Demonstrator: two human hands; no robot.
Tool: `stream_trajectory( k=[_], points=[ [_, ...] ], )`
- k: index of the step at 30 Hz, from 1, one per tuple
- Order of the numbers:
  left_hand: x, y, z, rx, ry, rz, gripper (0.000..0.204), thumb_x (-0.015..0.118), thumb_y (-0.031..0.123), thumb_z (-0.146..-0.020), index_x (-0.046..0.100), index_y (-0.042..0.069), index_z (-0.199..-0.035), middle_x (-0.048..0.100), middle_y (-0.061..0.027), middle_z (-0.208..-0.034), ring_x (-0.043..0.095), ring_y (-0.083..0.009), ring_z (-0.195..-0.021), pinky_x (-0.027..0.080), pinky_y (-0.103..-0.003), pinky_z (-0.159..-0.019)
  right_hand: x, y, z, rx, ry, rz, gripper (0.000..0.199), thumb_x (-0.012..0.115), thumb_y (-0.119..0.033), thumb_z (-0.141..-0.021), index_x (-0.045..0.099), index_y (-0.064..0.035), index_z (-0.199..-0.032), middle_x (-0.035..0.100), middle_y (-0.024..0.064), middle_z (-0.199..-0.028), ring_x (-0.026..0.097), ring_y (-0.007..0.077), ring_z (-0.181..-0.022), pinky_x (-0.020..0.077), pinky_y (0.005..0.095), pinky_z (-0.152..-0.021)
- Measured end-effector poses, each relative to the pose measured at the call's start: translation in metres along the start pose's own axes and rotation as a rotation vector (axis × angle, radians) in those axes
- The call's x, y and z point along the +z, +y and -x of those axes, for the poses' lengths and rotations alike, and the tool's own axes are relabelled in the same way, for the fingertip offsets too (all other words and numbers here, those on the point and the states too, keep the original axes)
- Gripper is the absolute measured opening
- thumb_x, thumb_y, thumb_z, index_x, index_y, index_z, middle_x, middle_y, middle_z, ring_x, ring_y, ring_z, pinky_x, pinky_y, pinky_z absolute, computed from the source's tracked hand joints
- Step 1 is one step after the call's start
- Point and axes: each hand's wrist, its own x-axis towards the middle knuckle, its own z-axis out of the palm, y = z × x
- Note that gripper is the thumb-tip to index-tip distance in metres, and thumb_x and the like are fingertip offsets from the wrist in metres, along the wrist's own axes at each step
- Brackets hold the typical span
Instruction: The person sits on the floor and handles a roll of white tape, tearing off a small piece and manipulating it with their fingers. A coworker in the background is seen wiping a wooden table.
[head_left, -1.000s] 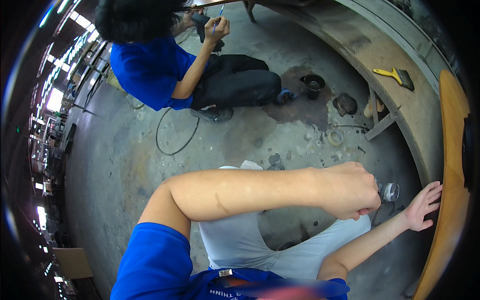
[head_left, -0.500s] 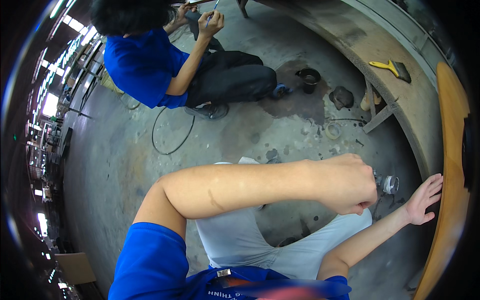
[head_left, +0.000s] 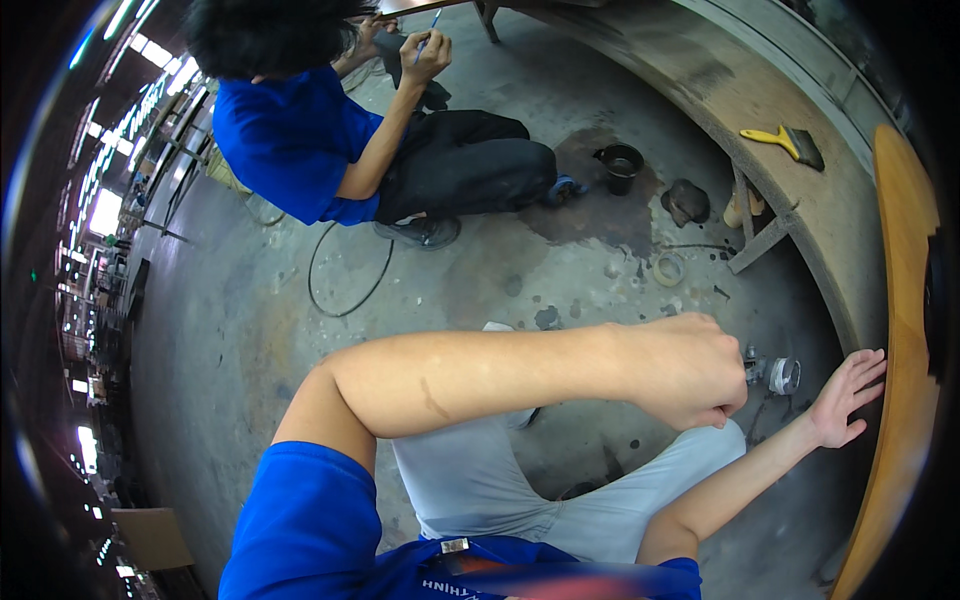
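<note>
My left hand (head_left: 690,370) is closed in a fist, back of the hand up, with the forearm stretched across my lap toward the right. Its curled fingers hide whatever may be inside. Just beyond the knuckles are a metal fitting and a white-rimmed round cup (head_left: 785,376), seemingly on the floor and partly covered by the fist. My right hand (head_left: 845,400) has its fingers spread, the tips against the edge of a curved, varnished wooden board (head_left: 905,300) standing at the far right.
A flat brush with a yellow handle (head_left: 770,137) lies on the dusty bench (head_left: 720,90). On the floor are a black pot (head_left: 620,170), a dark lump (head_left: 686,203), a tape roll (head_left: 669,268) and a hose loop (head_left: 350,312). A crouching co-worker (head_left: 290,150) holds a thin blue stick.
My left fist has shifted slightly left, while the floor things sit a little lower in view. My right hand stays by the board. The co-worker's raised hand moved slightly.
</note>
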Motion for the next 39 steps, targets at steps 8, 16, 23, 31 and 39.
stream_trajectory(
  k=[8,16,23,31,39],
  points=[
    [-0.002,0.000,-0.001,-0.009,0.029,-0.029,0.012,0.079,0.023,-0.081,0.079,0.011,-0.083,0.075,-0.0097,-0.080,0.074,-0.0312,-0.082,0.058,-0.045,-0.075,-0.032,-0.002,-0.021,0.150,0.443,-0.015,0.023,0.055,0.007,-0.102,0.057,0.0026,-0.124,0.056,0.0153,-0.117,0.055,0.0246,-0.107,0.0414,0.0414,-0.087],
    [-0.001,-0.001,0.000,-0.038,-0.026,-0.020,0.016,0.081,0.024,-0.082,0.076,0.009,-0.082,0.074,-0.0087,-0.082,0.073,-0.0312,-0.083,0.056,-0.044,-0.075,-0.052,-0.029,-0.030,0.161,0.278,0.011,0.009,0.058,-0.007,-0.108,0.063,0.0007,-0.107,0.043,-0.0020,-0.062,0.035,0.0080,-0.051,0.0295,0.0265,-0.055],
    [0.011,0.000,-0.013,-0.015,-0.106,-0.004,0.017,0.082,0.025,-0.080,0.076,0.009,-0.082,0.075,-0.0085,-0.081,0.073,-0.0315,-0.082,0.055,-0.046,-0.077,-0.058,-0.038,-0.029,0.198,0.454,0.049,0.012,0.059,-0.002,-0.104,0.061,0.0020,-0.115,0.050,0.0007,-0.076,0.047,0.0121,-0.064,0.0368,0.0304,-0.061],
    [0.014,0.002,-0.026,0.047,-0.059,-0.037,0.016,0.082,0.025,-0.078,0.077,0.011,-0.082,0.075,-0.0066,-0.080,0.073,-0.0308,-0.083,0.053,-0.047,-0.079,-0.046,-0.043,-0.035,0.042,0.518,0.099,0.012,0.058,0.008,-0.099,0.057,0.0032,-0.110,0.053,0.0130,-0.100,0.053,0.0238,-0.093,0.0408,0.0402,-0.081],
    [0.018,0.005,-0.022,0.069,-0.085,-0.035,0.018,0.082,0.028,-0.079,0.076,0.011,-0.083,0.075,-0.0065,-0.081,0.074,-0.0306,-0.083,0.054,-0.046,-0.075,-0.042,-0.017,-0.025,0.121,0.560,0.095,0.015,0.059,0.006,-0.094,0.057,0.0019,-0.108,0.052,0.0101,-0.098,0.053,0.0234,-0.093,0.0380,0.0411,-0.082]
  ],
)
